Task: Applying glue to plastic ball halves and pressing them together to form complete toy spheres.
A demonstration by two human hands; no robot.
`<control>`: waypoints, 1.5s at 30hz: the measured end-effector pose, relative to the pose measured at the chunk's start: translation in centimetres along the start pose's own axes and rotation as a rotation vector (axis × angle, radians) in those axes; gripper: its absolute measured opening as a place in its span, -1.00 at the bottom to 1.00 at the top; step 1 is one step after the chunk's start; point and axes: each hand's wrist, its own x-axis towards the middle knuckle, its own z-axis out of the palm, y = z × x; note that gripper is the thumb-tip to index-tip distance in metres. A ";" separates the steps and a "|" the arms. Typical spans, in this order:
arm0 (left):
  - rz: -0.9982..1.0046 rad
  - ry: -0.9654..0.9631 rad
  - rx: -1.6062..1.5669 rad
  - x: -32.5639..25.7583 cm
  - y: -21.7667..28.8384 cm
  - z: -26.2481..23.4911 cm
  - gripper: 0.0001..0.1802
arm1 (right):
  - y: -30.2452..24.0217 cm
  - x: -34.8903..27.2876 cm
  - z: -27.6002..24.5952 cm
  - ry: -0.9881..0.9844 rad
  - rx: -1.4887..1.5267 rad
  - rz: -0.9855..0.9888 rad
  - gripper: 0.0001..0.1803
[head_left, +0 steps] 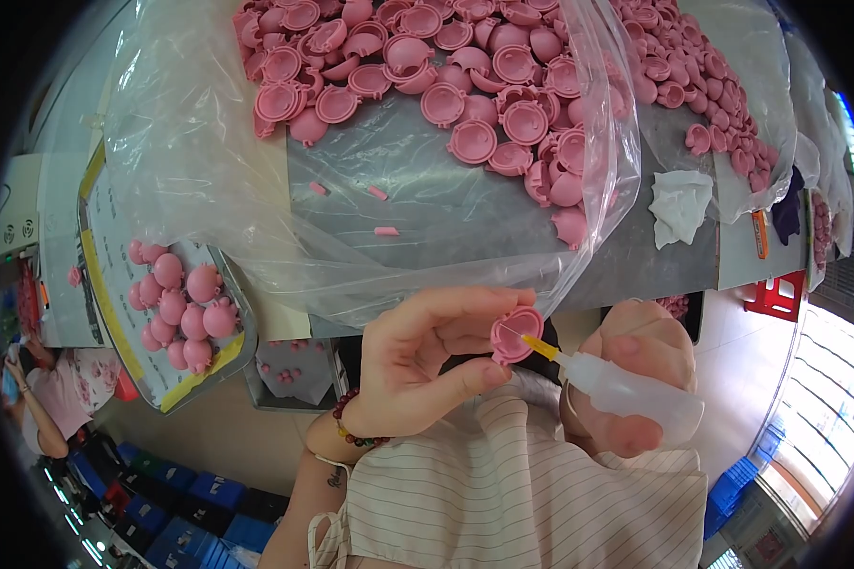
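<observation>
Between the thumb and fingers of my left hand [422,356] is a pink plastic half shell [515,334], its hollow side turned toward the right. My right hand [626,370] grips a translucent white squeeze bottle [636,394] with a yellow tip and a thin needle. The needle reaches into the hollow of the half shell; whether any liquid comes out is too small to tell. Beyond my hands a heap of loose pink half shells [471,140] lies on clear plastic sheeting [370,270] over the grey tabletop.
At left, a yellow-taped tray [171,391] holds several closed pink balls [193,321]. Small pink pieces [386,231] lie on the table. A white crumpled cloth [680,207] and an orange tool [760,234] are at right, near another shell heap [693,76]. A person [62,398] sits at far left.
</observation>
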 end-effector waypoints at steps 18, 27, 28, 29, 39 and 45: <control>0.210 -0.029 0.598 -0.4 0.3 -0.2 -0.53 | 0.3 -0.2 0.1 0.025 -0.016 -0.104 -0.43; 0.089 -0.069 -0.182 -0.1 -0.2 -0.7 -0.51 | 1.4 0.0 -2.4 0.410 0.091 0.041 -0.40; 0.093 -0.065 -0.181 0.0 -0.1 -0.8 -0.51 | 2.2 -0.3 -4.0 0.537 -0.070 0.075 -0.44; 0.060 -0.124 -0.325 0.1 -0.2 -1.2 -0.50 | 2.5 0.5 -5.1 0.532 -0.314 0.120 -0.48; -0.026 -0.053 -0.374 0.3 0.3 -1.0 -0.52 | 6.7 1.5 -19.6 0.454 -0.863 0.595 -0.30; 0.276 0.010 0.196 0.1 0.5 -0.9 -0.52 | 6.8 2.7 -15.2 0.663 -1.217 0.126 -0.49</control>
